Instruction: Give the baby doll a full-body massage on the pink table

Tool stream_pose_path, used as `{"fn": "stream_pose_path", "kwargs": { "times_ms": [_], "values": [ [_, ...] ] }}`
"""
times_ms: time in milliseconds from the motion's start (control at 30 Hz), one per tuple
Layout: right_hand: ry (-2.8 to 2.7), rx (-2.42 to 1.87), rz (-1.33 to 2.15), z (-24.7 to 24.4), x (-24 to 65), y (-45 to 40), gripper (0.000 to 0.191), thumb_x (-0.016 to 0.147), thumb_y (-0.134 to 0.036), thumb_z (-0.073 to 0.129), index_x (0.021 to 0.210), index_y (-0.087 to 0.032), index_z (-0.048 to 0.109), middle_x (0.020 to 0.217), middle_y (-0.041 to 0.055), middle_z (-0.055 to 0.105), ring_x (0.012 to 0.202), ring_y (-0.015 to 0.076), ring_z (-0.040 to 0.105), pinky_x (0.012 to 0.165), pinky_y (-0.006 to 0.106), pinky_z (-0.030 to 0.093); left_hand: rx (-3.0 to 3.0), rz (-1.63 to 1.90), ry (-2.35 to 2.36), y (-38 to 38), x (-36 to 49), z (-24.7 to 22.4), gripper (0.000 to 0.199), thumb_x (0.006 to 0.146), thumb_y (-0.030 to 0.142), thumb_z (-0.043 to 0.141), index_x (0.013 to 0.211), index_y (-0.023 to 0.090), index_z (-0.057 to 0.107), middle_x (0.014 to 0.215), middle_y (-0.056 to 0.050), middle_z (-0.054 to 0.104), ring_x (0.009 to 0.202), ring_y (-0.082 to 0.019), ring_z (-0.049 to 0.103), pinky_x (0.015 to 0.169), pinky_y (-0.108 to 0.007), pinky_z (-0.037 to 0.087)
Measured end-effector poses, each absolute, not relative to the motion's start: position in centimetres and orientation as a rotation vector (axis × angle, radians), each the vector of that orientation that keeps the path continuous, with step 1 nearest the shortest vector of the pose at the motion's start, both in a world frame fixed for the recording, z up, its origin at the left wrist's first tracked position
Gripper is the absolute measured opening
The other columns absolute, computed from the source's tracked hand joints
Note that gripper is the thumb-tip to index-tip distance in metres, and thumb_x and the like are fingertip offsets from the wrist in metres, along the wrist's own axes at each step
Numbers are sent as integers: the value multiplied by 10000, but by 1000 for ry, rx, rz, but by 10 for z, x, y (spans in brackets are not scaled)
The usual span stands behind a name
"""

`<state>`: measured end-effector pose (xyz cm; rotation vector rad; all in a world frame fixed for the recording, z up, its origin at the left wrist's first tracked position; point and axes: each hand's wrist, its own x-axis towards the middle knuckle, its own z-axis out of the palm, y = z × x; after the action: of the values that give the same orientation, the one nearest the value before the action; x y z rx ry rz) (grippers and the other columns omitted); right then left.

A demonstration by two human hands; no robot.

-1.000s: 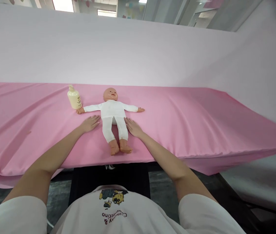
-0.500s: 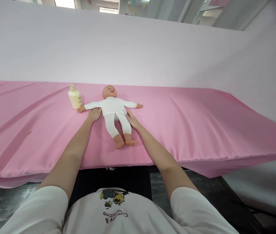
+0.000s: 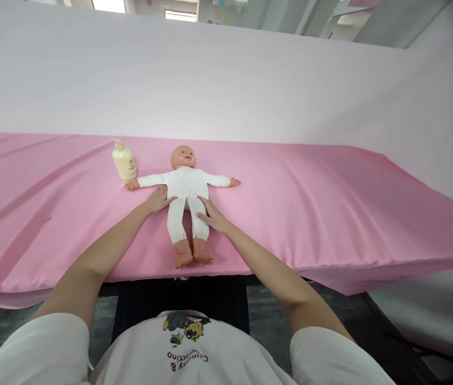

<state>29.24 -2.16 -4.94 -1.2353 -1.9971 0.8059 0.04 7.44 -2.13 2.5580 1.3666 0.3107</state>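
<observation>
A baby doll [image 3: 188, 183] in a white suit lies on its back on the pink cloth, head away from me and arms stretched out sideways. My left hand [image 3: 159, 200] grips its hip on the left, thumb over the top of the leg and fingers along the waist. On the other side, my right hand [image 3: 213, 215] holds the hip and thigh, thumb across the leg. Parts of the fingers are hidden at the doll's sides. The doll's bare feet point towards me, close to the table's front edge.
A cream pump bottle [image 3: 124, 162] stands just beyond the doll's hand at left. The pink cloth [image 3: 310, 208] is wrinkled and hangs over the table's front edge. A white panel [image 3: 226, 80] rises behind the table, and another closes off the right side.
The doll has slid towards me and its legs have swung left, so it lies straighter. Both my hands have come nearer with it, and the left thumb now lies on its hip.
</observation>
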Motion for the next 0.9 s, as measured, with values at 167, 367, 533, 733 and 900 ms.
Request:
{"fn": "stream_pose_path", "kwargs": {
  "times_ms": [167, 367, 533, 733, 900],
  "values": [
    [-1992, -1250, 860, -48, 299, -49, 1020, 878, -860, 561, 1686, -282, 329, 1810, 34, -93, 1673, 345, -151, 1369, 610, 47, 2573, 188, 1319, 43, -13, -26, 699, 1093, 491, 228, 1667, 109, 339, 1755, -144, 292, 1657, -333, 223, 1358, -515, 171],
    [-1843, -1322, 863, -45, 302, -45, 909, 951, -874, 349, 1673, -323, 355, 1810, -1, 62, 1691, 265, -37, 1389, 562, 41, 2588, 122, 1302, -6, -51, -22, 750, 1037, 584, 339, 1689, 214, 319, 1752, -84, 270, 1659, -312, 224, 1357, -553, 170],
    [-1756, -1387, 809, -51, 303, -35, 930, 959, -876, 274, 1686, -297, 326, 1787, 32, 214, 1686, 267, 120, 1396, 534, 117, 2539, 94, 1481, -39, -127, -17, 663, 1027, 603, 242, 1650, 412, 365, 1734, 66, 266, 1650, -228, 246, 1359, -524, 195],
    [-1792, -1392, 753, -51, 301, -36, 886, 1000, -801, 289, 1679, -235, 330, 1751, 96, 314, 1654, 300, 251, 1377, 542, 190, 2390, -28, 1906, -80, -223, -12, 759, 1004, 573, 134, 1691, 299, 305, 1741, 38, 259, 1644, -252, 281, 1341, -531, 244],
    [-1785, -1398, 716, -49, 301, -32, 787, 1048, -670, 316, 1662, -179, 352, 1711, 136, 388, 1599, 311, 367, 1341, 537, 271, 2292, 57, 2125, -100, -270, -11, 702, 1042, 502, 189, 1661, 232, 381, 1735, -19, 320, 1627, -266, 329, 1305, -531, 326]
  ]
}}
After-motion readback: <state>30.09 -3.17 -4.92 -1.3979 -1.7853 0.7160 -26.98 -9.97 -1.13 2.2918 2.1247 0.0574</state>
